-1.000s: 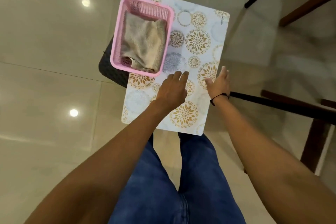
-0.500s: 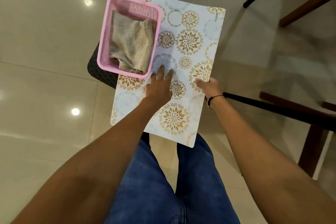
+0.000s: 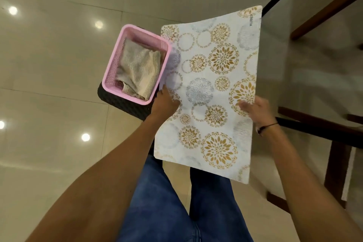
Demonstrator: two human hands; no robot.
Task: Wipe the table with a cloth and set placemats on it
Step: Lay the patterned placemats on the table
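A white placemat with gold and grey flower circles hangs lifted in the air, held by both hands. My left hand grips its left edge beside the basket. My right hand grips its right edge, thumb on top. A beige cloth lies crumpled inside a pink plastic basket. The basket stands on a dark woven stool. The glass table with a black rim lies to the right.
Glossy beige floor tiles spread to the left and below. Wooden table legs and a chair frame show through the glass at the right. My blue jeans fill the bottom middle.
Both hands have taken hold of the placemat and pulled it from under the basket, lifting and shifting it to the right. The basket stays on the stool.
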